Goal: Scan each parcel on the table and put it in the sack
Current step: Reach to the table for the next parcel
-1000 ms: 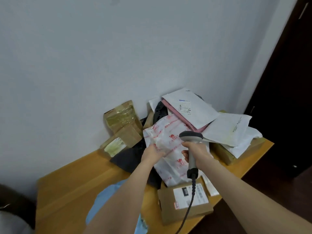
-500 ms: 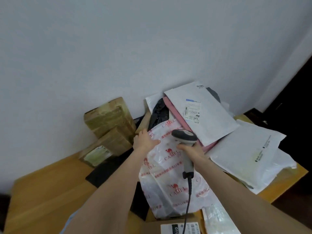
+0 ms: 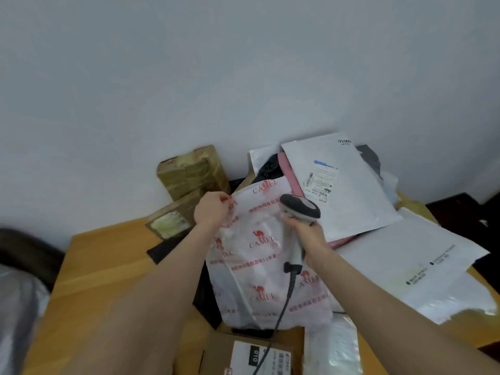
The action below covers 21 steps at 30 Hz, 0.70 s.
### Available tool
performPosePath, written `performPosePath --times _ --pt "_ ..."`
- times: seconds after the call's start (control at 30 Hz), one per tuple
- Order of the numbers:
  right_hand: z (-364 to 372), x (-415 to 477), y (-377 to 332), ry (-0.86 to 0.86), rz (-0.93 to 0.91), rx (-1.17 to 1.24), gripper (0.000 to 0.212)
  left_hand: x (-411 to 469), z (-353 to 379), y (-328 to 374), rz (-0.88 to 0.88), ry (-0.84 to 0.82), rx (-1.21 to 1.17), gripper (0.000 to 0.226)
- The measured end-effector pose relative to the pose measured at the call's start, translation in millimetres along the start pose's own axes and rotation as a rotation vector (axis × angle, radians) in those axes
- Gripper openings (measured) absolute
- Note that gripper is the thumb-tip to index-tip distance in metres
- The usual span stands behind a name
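Scanner (image 3: 299,209) in the right hand (image 3: 307,235), fingers wrapped round the handle, dark head up and pointing away over the pile, cable (image 3: 281,315) trailing back from the butt toward the camera. Left hand (image 3: 212,212) is on the Camel bag (image 3: 257,255), thumb and fingers pinching its top left corner. That's the parcel in play: white plastic with red print, draped over the heap, running from the pinch down under the right wrist to the near side. Just right of the scanner head lies a white mailer (image 3: 351,207), its label (image 3: 320,181) face up close by the head, and a pink parcel (image 3: 288,171) peeks out beneath it. Further right of that grip, a second mailer (image 3: 405,255) spreads toward the table's edge. Left of the pinch sit two brown boxes: a taped box (image 3: 190,171) against the wall and a low box (image 3: 171,221) just beside the left wrist. A black bag (image 3: 165,250) pokes out under the left forearm onto the table (image 3: 102,266). Nearer than both grips, below the Camel bag, a carton (image 3: 224,350) shows a white label, and the cable crosses it. Far left of the left arm, a grey shape (image 3: 16,307), too blurred to call.
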State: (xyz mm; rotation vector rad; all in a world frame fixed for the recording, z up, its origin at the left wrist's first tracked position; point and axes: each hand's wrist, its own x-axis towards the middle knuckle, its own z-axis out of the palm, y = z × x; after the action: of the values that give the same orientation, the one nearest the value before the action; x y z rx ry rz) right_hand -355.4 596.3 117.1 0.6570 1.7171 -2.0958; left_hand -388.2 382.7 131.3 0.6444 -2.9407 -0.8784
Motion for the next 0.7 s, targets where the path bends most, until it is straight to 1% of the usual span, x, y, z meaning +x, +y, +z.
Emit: performPosePath --times 0.1,0.13,0.2,0.27,0.3,0.37,0.4,0.43,0.47,0.5,0.53,0.6,0.63,0.67,0.7 --pt "1 -7 -20 0.036 -0.014 0.096 0.026 -11 -37 -2 0.020 0.117 -0.088 0.019" --pt "2 -10 -29 0.047 -0.023 0.101 0.023 -16 -50 -2 0.023 0.154 -0.134 0.020" --pt "5 -18 -48 0.038 -0.047 0.099 0.025 -25 -76 0 0.013 0.207 -0.272 0.026" --pt "10 -27 -63 -0.052 -0.034 0.146 0.023 -33 -98 -2 -0.012 0.240 -0.503 0.027" --pt "13 -34 -68 -0.113 -0.027 0.158 0.019 -37 -107 -3 -0.017 0.238 -0.617 0.023" --pt "24 -47 -73 -0.221 -0.034 0.133 0.009 -47 -124 -4 -0.008 0.251 -0.764 0.011" --pt "32 -54 -74 -0.242 -0.047 0.108 0.008 -53 -129 -3 -0.007 0.279 -0.814 0.026" --pt "41 -62 -73 -0.245 -0.053 0.087 0.009 -61 -131 -3 -0.030 0.309 -0.887 0.050" --pt "50 -70 -71 -0.241 -0.050 0.080 0.009 -68 -132 -2 -0.096 0.311 -0.944 0.068" --pt "59 -76 -67 -0.235 -0.042 0.085 0.009 -76 -129 -2 -0.169 0.269 -0.993 0.078" --pt "67 -83 -62 -0.237 -0.034 0.085 0.008 -86 -125 -3 -0.230 0.182 -1.037 0.080" --pt "83 -95 -49 -0.245 -0.013 0.044 0.015 -106 -114 -8 -0.303 -0.077 -1.059 0.075" --pt "90 -101 -41 -0.253 0.001 0.020 0.018 -114 -109 -12 -0.299 -0.175 -1.041 0.073" --pt "98 -107 -33 -0.270 0.017 0.013 0.018 -120 -106 -18 -0.287 -0.221 -1.024 0.068" --pt "106 -113 -26 -0.295 0.048 0.022 0.015 -123 -104 -26 -0.283 -0.210 -1.015 0.058"
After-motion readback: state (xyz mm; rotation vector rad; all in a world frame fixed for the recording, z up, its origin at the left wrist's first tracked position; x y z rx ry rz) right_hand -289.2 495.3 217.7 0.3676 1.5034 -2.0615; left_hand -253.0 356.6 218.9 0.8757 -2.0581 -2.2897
